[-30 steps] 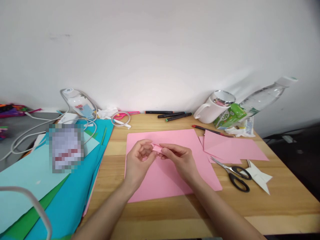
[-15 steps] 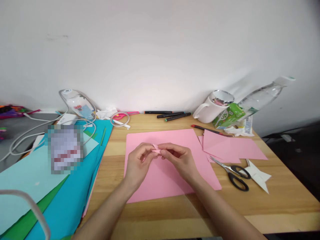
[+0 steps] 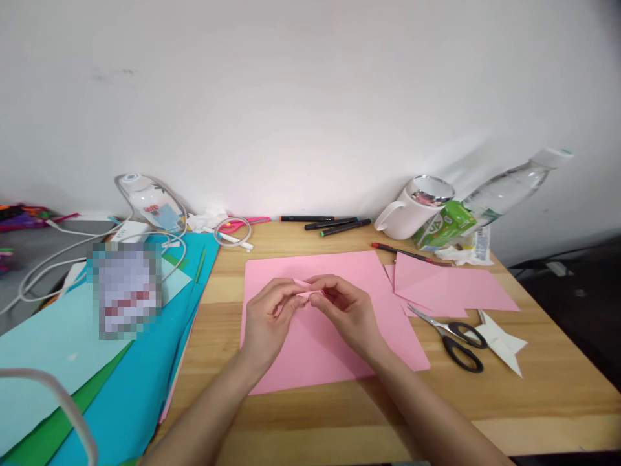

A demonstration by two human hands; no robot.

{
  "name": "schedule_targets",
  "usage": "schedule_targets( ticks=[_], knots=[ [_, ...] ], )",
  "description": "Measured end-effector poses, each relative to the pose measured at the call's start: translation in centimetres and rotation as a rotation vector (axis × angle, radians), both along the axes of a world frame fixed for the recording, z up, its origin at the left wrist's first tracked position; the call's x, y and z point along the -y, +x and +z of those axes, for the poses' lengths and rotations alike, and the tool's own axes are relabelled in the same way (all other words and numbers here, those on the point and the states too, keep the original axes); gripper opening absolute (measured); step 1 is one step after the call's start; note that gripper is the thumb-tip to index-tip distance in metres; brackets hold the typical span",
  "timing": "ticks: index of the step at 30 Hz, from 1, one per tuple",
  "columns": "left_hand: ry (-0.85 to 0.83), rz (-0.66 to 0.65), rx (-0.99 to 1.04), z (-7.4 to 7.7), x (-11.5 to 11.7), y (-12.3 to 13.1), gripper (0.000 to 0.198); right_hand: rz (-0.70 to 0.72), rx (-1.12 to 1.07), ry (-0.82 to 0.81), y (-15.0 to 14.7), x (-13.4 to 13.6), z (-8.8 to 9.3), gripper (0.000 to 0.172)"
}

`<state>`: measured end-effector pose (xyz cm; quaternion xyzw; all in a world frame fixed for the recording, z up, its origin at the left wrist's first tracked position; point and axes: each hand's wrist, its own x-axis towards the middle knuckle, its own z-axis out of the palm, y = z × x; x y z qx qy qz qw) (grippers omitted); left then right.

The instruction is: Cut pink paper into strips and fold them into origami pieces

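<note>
Between my two hands is a small folded piece of pink paper (image 3: 303, 284), mostly covered by the fingers. My left hand (image 3: 270, 317) pinches its left side with thumb and fingertips. From the other side my right hand (image 3: 345, 312) grips it, thumb in front and fingers curled behind. Both thumbs come close together at the paper's lower edge. Under the hands lies a large sheet of pink paper (image 3: 330, 362) on the wooden table (image 3: 301, 421). How the small piece is folded cannot be made out fully.
Black-handled scissors (image 3: 451, 336) lie at the right beside a folded white paper shape (image 3: 502, 343) and pink paper pieces (image 3: 446, 285). Markers (image 3: 339, 224), a white mug (image 3: 412, 210) and a tilted bottle (image 3: 509, 188) line the wall. Blue paper sheets (image 3: 145, 388) and a cable (image 3: 53, 252) occupy the left.
My right hand's fingers have shifted slightly over the small pink paper, and less of it shows. The things on the table stay where they were.
</note>
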<state>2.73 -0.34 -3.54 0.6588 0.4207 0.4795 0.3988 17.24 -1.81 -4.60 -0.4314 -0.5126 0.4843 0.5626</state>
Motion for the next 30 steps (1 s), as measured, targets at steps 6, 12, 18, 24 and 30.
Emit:
schedule_targets(
  ticks=[6,12,18,24,30],
  knots=[
    [0.143,-0.035,-0.057,0.06,-0.2,-0.18,0.012,0.043,-0.036,-0.004,0.11,0.11,0.41,0.009],
    [0.049,0.019,0.011,0.03,0.19,0.1,0.003,-0.029,-0.08,-0.114,0.15,-0.01,0.45,0.009],
    [-0.305,-0.035,0.127,0.08,-0.21,0.03,0.025,-0.044,0.054,-0.123,0.23,-0.04,-0.1,0.013],
    [-0.533,-0.117,0.101,0.7,-0.6,-0.19,0.013,-0.086,0.112,-0.132,0.4,-0.08,0.12,0.02],
    [-0.611,-0.18,0.167,0.29,-0.14,0.28,0.017,-0.1,0.115,-0.171,0.89,-0.4,0.56,0.018]
  ],
)
